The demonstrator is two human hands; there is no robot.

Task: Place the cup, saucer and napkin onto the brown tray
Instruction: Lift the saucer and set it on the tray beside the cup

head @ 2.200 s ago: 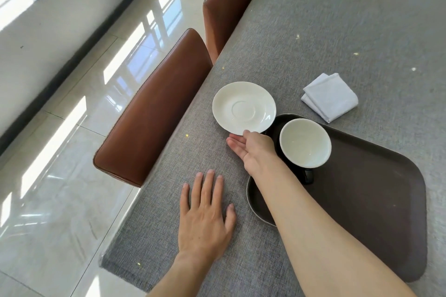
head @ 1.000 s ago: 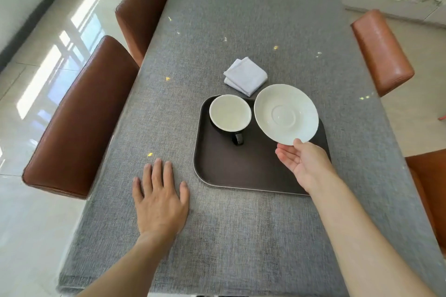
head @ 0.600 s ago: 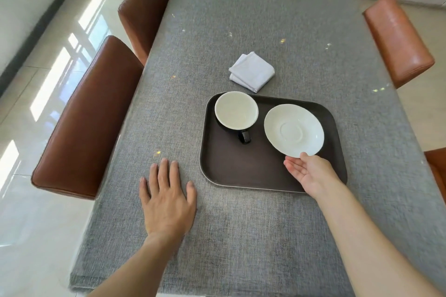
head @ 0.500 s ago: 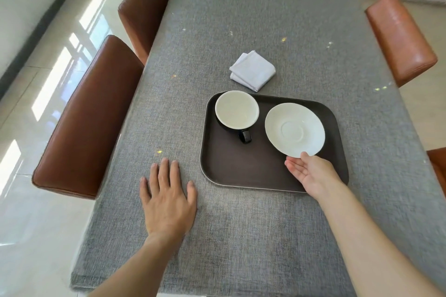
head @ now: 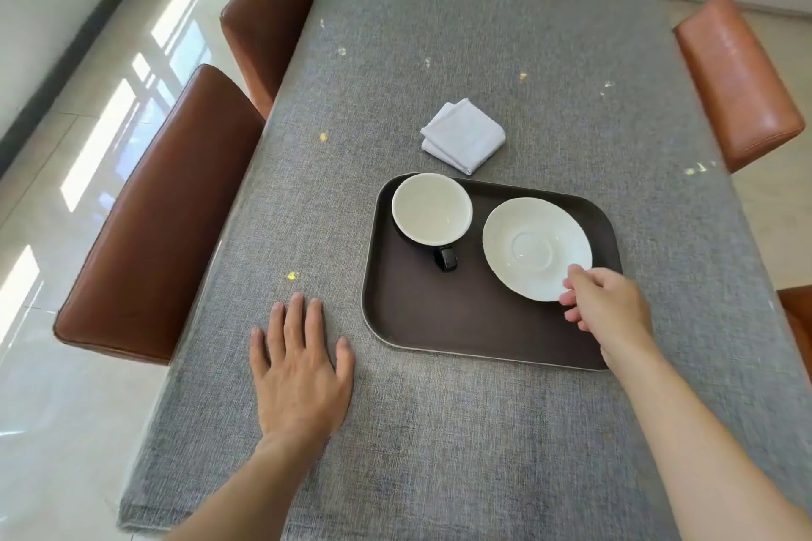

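Right hand [head: 608, 307] fingers pinch the near rim of the round white ceramic saucer [head: 536, 248], on the brown rectangular tray [head: 461, 321] beside the black white-lined cup [head: 432, 209]. The folded white cloth napkin [head: 462, 135] lies beyond the tray's far edge. Left hand [head: 301, 369] lies flat, fingers apart, on the grey cloth-covered table [head: 439, 452].

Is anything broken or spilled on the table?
No, nothing is broken or spilled. The cup stands upright and empty on the tray, the saucer lies beside it, and the napkin sits neatly folded on the table.
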